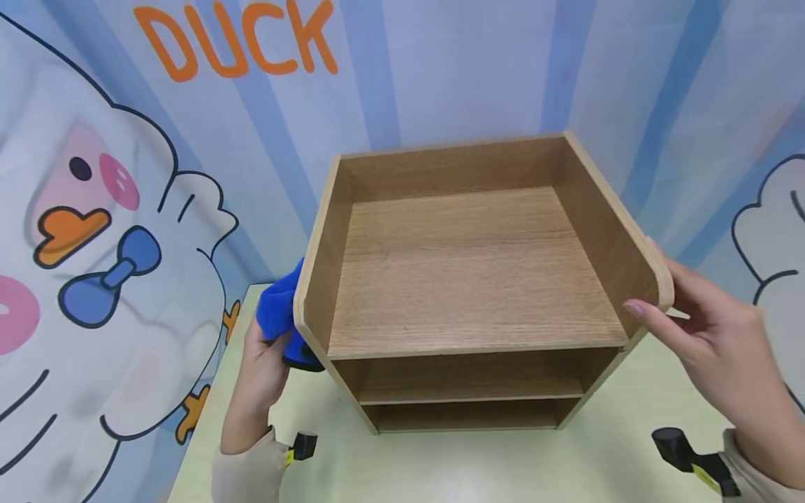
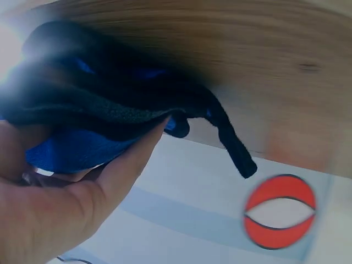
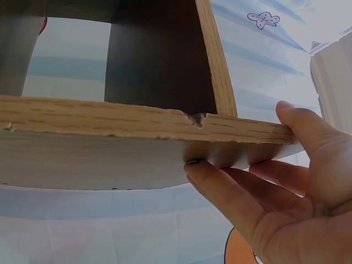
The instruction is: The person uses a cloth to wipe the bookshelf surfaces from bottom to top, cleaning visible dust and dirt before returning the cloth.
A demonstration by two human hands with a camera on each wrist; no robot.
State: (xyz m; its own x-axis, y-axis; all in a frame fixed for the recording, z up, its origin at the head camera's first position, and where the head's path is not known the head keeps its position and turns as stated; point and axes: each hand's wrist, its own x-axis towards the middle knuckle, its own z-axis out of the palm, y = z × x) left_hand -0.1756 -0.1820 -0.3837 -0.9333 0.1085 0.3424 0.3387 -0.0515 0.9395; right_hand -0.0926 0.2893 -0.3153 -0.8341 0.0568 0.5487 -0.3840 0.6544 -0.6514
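A light wood-grain shelf unit [image 1: 484, 272] stands in the middle of the head view, its open compartments facing the person. My left hand [image 1: 260, 374] holds a bright blue cloth [image 1: 279, 307] with dark edging against the outside of the left side panel. In the left wrist view the bunched cloth [image 2: 82, 151] sits between thumb and fingers, a dark strip of it hanging down beside the wood. On the opposite side my right hand [image 1: 717, 335] grips the rounded upper front corner of the right panel. The right wrist view shows the thumb over the panel's edge [image 3: 110, 121] and fingers along its outer face.
The unit is over a pale table [image 1: 440, 468]. Close behind it hangs a striped blue backdrop [image 1: 453, 70] with a cartoon duck [image 1: 144, 335] on the left. Small chipped spots [image 3: 195, 118] mark the panel's edge. Each wrist wears a black camera mount [image 1: 676, 447].
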